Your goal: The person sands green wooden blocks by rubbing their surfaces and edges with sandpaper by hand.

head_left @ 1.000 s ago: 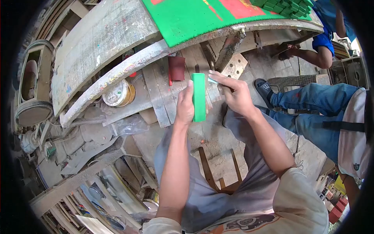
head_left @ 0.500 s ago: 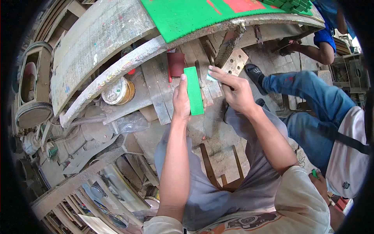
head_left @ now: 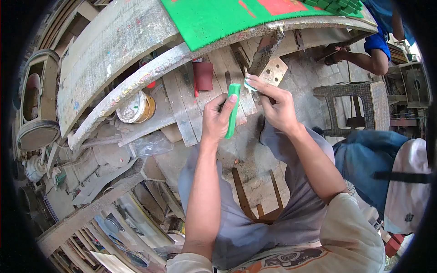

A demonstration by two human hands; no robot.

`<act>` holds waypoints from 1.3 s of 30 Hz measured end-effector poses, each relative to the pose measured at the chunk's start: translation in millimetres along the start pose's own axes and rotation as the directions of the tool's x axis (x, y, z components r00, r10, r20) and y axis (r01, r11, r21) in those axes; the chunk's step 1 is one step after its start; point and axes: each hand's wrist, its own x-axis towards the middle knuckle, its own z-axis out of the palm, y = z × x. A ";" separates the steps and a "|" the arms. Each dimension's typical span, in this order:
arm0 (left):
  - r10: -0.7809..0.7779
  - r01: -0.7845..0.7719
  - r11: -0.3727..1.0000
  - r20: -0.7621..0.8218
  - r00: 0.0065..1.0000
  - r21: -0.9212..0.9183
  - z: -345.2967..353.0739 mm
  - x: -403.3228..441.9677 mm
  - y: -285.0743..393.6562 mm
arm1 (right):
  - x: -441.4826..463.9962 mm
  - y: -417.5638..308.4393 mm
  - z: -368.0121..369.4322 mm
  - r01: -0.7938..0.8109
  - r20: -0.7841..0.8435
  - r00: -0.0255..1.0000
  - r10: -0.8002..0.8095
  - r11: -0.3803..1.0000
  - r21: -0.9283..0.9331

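A green block point(head_left: 233, 111) is gripped in my left hand point(head_left: 217, 116), turned so that a narrow side shows, with my thumb across its upper part. To its right, my right hand point(head_left: 278, 107) pinches a small, pale, green-stained piece of sheet point(head_left: 250, 84) between thumb and fingers. The sheet is apart from the block. Beyond my hands, a dark red roll point(head_left: 203, 76) lies on the wooden boards point(head_left: 179, 107).
A worktable's rough edge point(head_left: 157, 68) curves ahead, bearing a green board point(head_left: 205, 27) and stacked green blocks point(head_left: 339, 6). A paint bucket point(head_left: 135, 107) stands left. On the right are a stool point(head_left: 353, 93) and a co-worker's legs point(head_left: 371, 166); another person crouches beyond.
My left hand has turned the block from its broad face to a narrow side. My right hand stays near its place with the sheet. The co-worker on the right has moved, uncovering the stool.
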 end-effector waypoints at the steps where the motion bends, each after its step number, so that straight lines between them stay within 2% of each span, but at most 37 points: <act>1: -0.008 0.008 1.000 -0.001 1.000 0.001 -0.3 0.9 -1.5 | 1.0 -0.4 -0.4 0.035 -0.051 0.998 -0.035 0.999 -0.002; 5: 0.021 -0.022 0.998 0.013 1.000 0.066 1.7 0.7 -4.8 | -0.1 -15.8 0.0 0.121 0.054 0.992 -0.118 0.991 -0.057; 8: 0.040 -0.040 0.997 -0.001 0.999 0.071 2.2 0.3 -2.6 | 1.2 -8.2 0.0 0.069 -0.002 0.998 -0.069 0.993 -0.092; 11: 0.038 -0.037 0.997 -0.009 0.999 0.066 1.4 1.8 -4.1 | 0.2 -2.5 -0.8 0.083 -0.057 0.994 -0.091 0.987 -0.134; 12: 0.054 -0.054 0.995 -0.001 0.999 0.079 1.0 2.6 -6.3 | 0.2 -5.5 -1.1 0.085 -0.056 0.994 -0.094 0.987 -0.135; 14: 0.070 -0.070 0.993 0.004 0.998 0.092 0.6 3.6 -11.3 | -0.6 -13.2 -1.1 0.209 0.045 0.978 -0.205 0.968 -0.137; 17: 0.083 -0.084 0.992 0.018 0.996 0.098 1.7 0.9 -7.0 | -0.9 -5.9 0.6 0.168 0.011 0.986 -0.169 0.970 -0.174; 19: 0.002 -0.002 1.000 0.016 1.000 -0.001 3.9 0.1 -1.6 | 0.8 -6.4 -1.6 0.142 -0.010 0.989 -0.146 0.972 -0.186; 23: 0.045 -0.044 0.999 0.028 0.999 -0.027 5.0 0.0 -0.7 | -3.1 -11.4 -0.9 0.101 0.077 0.993 -0.093 0.988 -0.117; 25: -0.070 0.077 0.990 0.064 0.996 -0.117 6.1 -3.7 10.8 | -0.1 -10.7 2.9 0.069 0.002 0.998 -0.069 0.987 -0.143; 26: -0.070 0.077 0.990 0.063 0.996 -0.118 4.8 -4.2 9.0 | 0.3 -7.7 2.7 0.069 0.003 0.998 -0.069 0.987 -0.143; 28: -0.136 0.159 0.939 0.098 0.986 -0.304 0.9 -2.7 6.8 | 2.3 -2.5 2.2 0.001 -0.075 0.997 -0.011 0.991 -0.135; 30: -0.131 0.155 0.936 0.097 0.987 -0.316 2.7 -1.7 7.2 | 1.1 -6.2 1.6 0.004 -0.067 0.998 -0.012 0.993 -0.120; 32: -0.134 0.159 0.931 0.095 0.986 -0.328 4.5 -2.1 6.6 | -1.1 -9.7 4.7 -0.042 -0.045 0.998 0.040 0.999 -0.031; 35: -0.165 0.195 0.948 0.136 0.977 -0.252 4.1 -1.3 4.1 | -2.4 -10.7 11.0 -0.012 -0.026 1.000 0.012 1.000 0.004; 38: -0.166 0.223 0.922 0.198 0.966 -0.318 1.6 -0.9 2.2 | -4.9 -10.2 13.8 0.025 0.045 0.999 -0.022 0.998 -0.065; 39: -0.218 0.231 0.896 0.076 0.973 -0.380 3.0 -1.0 3.1 | -7.3 -13.5 15.0 0.024 0.044 0.999 -0.021 0.998 -0.061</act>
